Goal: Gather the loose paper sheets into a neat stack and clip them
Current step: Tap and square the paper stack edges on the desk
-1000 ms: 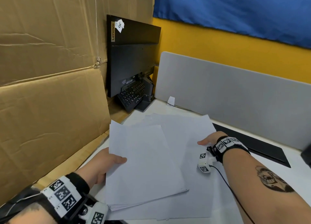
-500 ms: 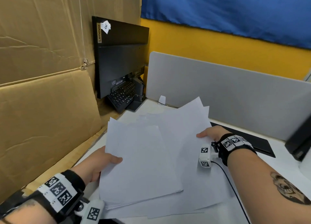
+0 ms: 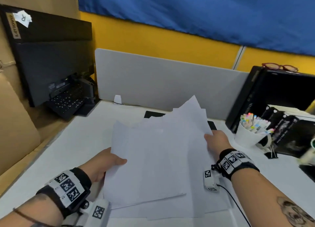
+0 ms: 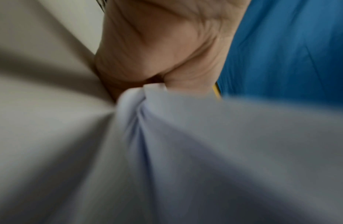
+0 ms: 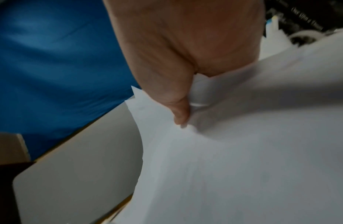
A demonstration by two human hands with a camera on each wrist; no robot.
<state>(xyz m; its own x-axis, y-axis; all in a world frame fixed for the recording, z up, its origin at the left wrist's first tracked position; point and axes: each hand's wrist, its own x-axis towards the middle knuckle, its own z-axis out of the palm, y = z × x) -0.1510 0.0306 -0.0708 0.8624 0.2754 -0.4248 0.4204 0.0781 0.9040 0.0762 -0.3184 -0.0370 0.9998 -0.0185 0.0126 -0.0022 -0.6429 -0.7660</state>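
An uneven bundle of white paper sheets (image 3: pixel 158 158) is held above the white desk (image 3: pixel 81 141), its edges fanned out of line. My left hand (image 3: pixel 109 162) grips the bundle's left edge, thumb on top. My right hand (image 3: pixel 216 139) pinches the right edge near the far corner. In the right wrist view the thumb (image 5: pixel 178 109) presses the paper sheets (image 5: pixel 243 151) down over the hidden fingers. The left wrist view shows the left hand (image 4: pixel 157 60) clamping bunched paper sheets (image 4: pixel 186 136). A black binder clip (image 3: pixel 271 154) lies on the desk to the right.
A grey divider panel (image 3: pixel 170 83) runs along the desk's back. A black monitor (image 3: pixel 51 56) and keyboard (image 3: pixel 68 102) stand at the back left beside cardboard (image 3: pixel 15 124). At the right sit a white cup of markers (image 3: pixel 252 131) and a black computer case (image 3: pixel 281 93).
Both hands have lifted the sheets off the desk and carried them to the right. The camera has swung right, bringing the marker cup and binder clip into view.
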